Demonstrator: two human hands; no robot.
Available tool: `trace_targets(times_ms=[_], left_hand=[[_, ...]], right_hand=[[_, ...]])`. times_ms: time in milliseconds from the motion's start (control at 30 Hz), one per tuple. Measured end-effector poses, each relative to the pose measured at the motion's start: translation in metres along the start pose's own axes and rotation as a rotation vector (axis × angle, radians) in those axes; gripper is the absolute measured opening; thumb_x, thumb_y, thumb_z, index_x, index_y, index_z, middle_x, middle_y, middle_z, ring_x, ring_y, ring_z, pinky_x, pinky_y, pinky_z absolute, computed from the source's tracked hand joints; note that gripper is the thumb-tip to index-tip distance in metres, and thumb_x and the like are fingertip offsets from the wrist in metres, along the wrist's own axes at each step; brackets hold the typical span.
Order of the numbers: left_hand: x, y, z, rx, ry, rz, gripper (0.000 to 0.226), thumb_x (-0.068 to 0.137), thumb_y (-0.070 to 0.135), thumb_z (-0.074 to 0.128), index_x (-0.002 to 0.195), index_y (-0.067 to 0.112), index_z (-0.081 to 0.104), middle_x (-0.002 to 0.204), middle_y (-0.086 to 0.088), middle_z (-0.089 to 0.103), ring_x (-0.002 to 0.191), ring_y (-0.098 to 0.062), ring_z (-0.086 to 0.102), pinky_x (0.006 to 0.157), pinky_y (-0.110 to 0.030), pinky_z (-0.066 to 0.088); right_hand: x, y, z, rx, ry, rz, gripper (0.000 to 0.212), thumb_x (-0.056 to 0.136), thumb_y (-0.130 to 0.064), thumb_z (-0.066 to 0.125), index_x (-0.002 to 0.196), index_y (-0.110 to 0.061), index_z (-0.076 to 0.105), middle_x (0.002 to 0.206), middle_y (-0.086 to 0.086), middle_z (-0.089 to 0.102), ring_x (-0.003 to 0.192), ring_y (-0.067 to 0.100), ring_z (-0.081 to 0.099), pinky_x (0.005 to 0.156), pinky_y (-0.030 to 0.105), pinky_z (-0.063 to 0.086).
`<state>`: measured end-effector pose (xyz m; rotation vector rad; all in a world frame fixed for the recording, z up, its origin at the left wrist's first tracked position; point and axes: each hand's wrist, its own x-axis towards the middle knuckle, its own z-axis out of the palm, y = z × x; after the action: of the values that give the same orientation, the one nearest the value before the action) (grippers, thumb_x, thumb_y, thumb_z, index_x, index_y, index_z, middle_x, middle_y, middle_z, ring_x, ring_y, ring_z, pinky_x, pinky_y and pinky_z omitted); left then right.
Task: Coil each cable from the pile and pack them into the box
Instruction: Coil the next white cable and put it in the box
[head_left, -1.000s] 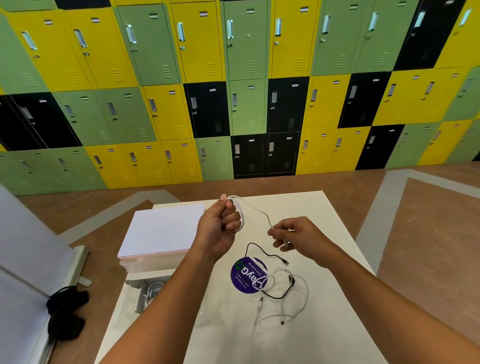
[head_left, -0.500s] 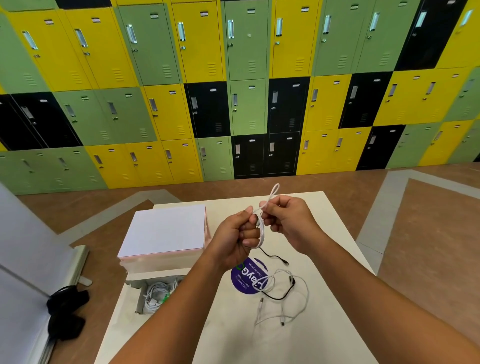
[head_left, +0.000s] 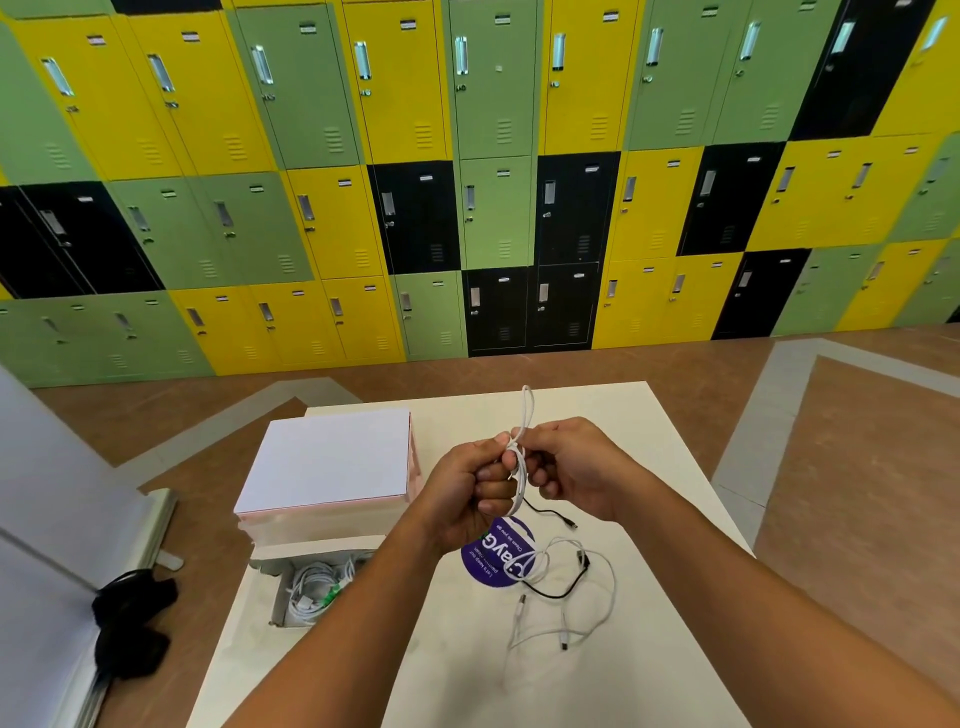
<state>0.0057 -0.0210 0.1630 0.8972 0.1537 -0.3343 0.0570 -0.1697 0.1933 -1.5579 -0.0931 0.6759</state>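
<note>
A white cable (head_left: 525, 415) is bunched into loops above the table, and one loop sticks up past my fingers. My left hand (head_left: 470, 486) grips the bundle in a fist. My right hand (head_left: 571, 465) pinches the same cable from the other side, knuckles almost touching the left. Below them lies the pile (head_left: 563, 587): loose white cables and one black cable, uncoiled. At the near left stands the open box (head_left: 265, 564), with coiled white cables (head_left: 311, 592) inside. My left forearm hides part of the box.
The white table (head_left: 649, 467) carries a round purple sticker (head_left: 491, 558) under the pile. The box's white lid (head_left: 327, 462) leans up behind the box at the left. A black object (head_left: 132, 618) lies on the brown floor. Coloured lockers (head_left: 493, 182) fill the wall.
My right hand came in from the right and met the left hand. The cable's free length between the hands has been gathered into loops. The pile has not moved.
</note>
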Motion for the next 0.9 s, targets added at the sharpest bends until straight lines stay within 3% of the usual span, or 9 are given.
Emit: trace_targets(times_ms=[133, 233, 433, 600, 700, 800, 900], left_hand=[[-0.002, 0.003, -0.002, -0.013, -0.007, -0.011, 0.043, 0.103, 0.026, 0.043, 0.069, 0.008, 0.062, 0.049, 0.006, 0.03, 0.037, -0.002, 0.024, 0.037, -0.015, 0.022], [-0.002, 0.006, -0.002, 0.01, 0.015, -0.009, 0.045, 0.105, 0.025, 0.042, 0.068, 0.008, 0.062, 0.049, 0.006, 0.029, 0.037, -0.002, 0.023, 0.036, -0.015, 0.021], [0.003, 0.0, -0.002, 0.002, 0.121, 0.12, 0.043, 0.105, 0.026, 0.045, 0.068, 0.009, 0.059, 0.052, 0.004, 0.029, 0.04, -0.004, 0.023, 0.035, -0.015, 0.024], [0.007, -0.002, 0.0, 0.186, 0.235, 0.264, 0.038, 0.105, 0.025, 0.048, 0.071, 0.009, 0.059, 0.052, 0.001, 0.038, 0.043, -0.008, 0.031, 0.039, -0.018, 0.027], [0.009, -0.001, 0.001, 0.279, 0.268, 0.313, 0.037, 0.105, 0.025, 0.046, 0.074, 0.007, 0.056, 0.051, -0.001, 0.042, 0.044, -0.009, 0.035, 0.041, -0.019, 0.029], [0.011, -0.002, 0.001, 0.288, 0.309, 0.342, 0.037, 0.106, 0.024, 0.045, 0.074, 0.007, 0.054, 0.048, 0.002, 0.045, 0.042, -0.009, 0.038, 0.042, -0.019, 0.028], [0.015, -0.002, -0.003, 0.246, 0.383, 0.368, 0.037, 0.106, 0.023, 0.045, 0.073, 0.009, 0.053, 0.049, 0.006, 0.034, 0.043, -0.008, 0.027, 0.042, -0.02, 0.023]], right_hand=[[0.003, 0.007, 0.004, 0.036, 0.058, -0.026, 0.023, 0.099, -0.02, 0.062, 0.085, -0.002, 0.067, 0.07, 0.013, 0.059, 0.052, 0.015, 0.05, 0.046, 0.025, 0.041], [0.002, 0.011, 0.007, 0.056, 0.048, -0.014, 0.023, 0.098, -0.023, 0.063, 0.089, -0.001, 0.065, 0.064, 0.009, 0.057, 0.051, 0.014, 0.051, 0.045, 0.024, 0.041], [0.001, 0.017, 0.014, 0.06, 0.003, -0.019, 0.027, 0.102, -0.026, 0.056, 0.093, -0.005, 0.071, 0.068, 0.004, 0.058, 0.052, 0.012, 0.045, 0.046, 0.024, 0.033], [-0.001, 0.02, 0.015, 0.047, -0.074, -0.056, 0.035, 0.101, -0.037, 0.055, 0.092, -0.007, 0.07, 0.076, 0.006, 0.065, 0.062, 0.015, 0.053, 0.052, 0.027, 0.043], [-0.002, 0.023, 0.015, -0.068, -0.087, -0.151, 0.02, 0.096, -0.016, 0.066, 0.099, 0.004, 0.067, 0.082, 0.019, 0.067, 0.071, 0.022, 0.061, 0.059, 0.029, 0.053], [-0.003, 0.022, 0.011, -0.096, -0.034, -0.189, 0.004, 0.091, 0.0, 0.068, 0.094, 0.0, 0.07, 0.074, 0.017, 0.064, 0.061, 0.019, 0.061, 0.059, 0.027, 0.055], [-0.001, 0.022, 0.007, -0.088, 0.037, -0.171, 0.026, 0.085, 0.004, 0.073, 0.108, -0.004, 0.067, 0.07, 0.016, 0.064, 0.06, 0.024, 0.064, 0.062, 0.036, 0.058]])
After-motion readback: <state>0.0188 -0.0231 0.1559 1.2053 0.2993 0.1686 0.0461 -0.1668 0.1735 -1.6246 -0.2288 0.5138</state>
